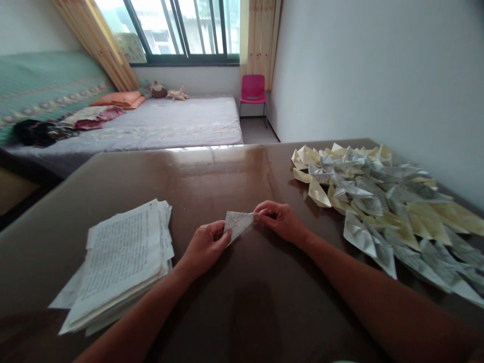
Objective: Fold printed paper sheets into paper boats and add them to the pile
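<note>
Between my two hands is a small folded sheet of paper [239, 222], white with printed lines and shaped roughly like a triangle. My left hand [208, 243] grips its left side, the thumb lying across the front and the fingers behind. At the paper's right corner, my right hand [279, 218] pinches the tip between thumb and fingers. Both hands are just over the brown table, and some fingertips are hidden behind the paper. To the left lies a stack of printed paper sheets [120, 252]. On the right, many folded paper boats [359, 191], white and cream, are heaped together.
The glossy brown table [204, 186] runs out to a far edge before a bed [189, 118] with pillows, cloths and soft toys. A pink chair [253, 89] stands by the curtain under the window. A white wall [378, 75] rises along the right.
</note>
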Demonstrator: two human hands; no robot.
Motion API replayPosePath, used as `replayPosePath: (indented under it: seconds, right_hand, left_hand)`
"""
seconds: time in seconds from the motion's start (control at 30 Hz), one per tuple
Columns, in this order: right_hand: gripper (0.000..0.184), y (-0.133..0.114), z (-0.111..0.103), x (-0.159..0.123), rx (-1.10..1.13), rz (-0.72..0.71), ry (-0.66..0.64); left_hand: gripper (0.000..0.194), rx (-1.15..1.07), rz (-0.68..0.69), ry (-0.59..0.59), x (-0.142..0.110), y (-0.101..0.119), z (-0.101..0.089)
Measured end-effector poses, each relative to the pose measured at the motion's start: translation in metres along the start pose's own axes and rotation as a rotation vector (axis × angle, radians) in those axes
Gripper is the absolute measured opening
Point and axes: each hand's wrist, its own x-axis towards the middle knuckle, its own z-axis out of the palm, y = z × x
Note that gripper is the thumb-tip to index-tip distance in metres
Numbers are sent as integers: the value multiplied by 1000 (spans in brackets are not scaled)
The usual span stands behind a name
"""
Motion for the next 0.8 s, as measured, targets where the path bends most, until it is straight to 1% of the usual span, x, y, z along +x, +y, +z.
replayPosePath:
  seconds: [0.1,0.23,0.33,0.43,0.6,0.7,0.8]
  right_hand:
    - [16,-1,-1,-1,-103,-39,13]
    - [13,-1,-6,-3,-251,-137,-13]
    - [14,0,-7,-5,-308,-210,-23]
    - [14,1,-7,-4,-317,-244,-17]
    - [17,-2,-7,-4,-306,-262,-15]
    - [17,-6,-9,-5,-289,-244,-76]
    - [20,-10,-11,-5,-264,-190,-120]
  left_hand:
    - [25,-102,-40,-23,1,2,-1]
    - [23,-133,-61,-30,0,1,-1]
    - [23,-162,-74,-32,-1,1,-2]
    - [24,-193,-87,-31,-1,3,-3]
    - [27,-217,-110,-57,-1,6,-5]
    - [28,-213,-101,-82,-1,6,-6]
    - [27,-158,-63,-101,0,3,-6]
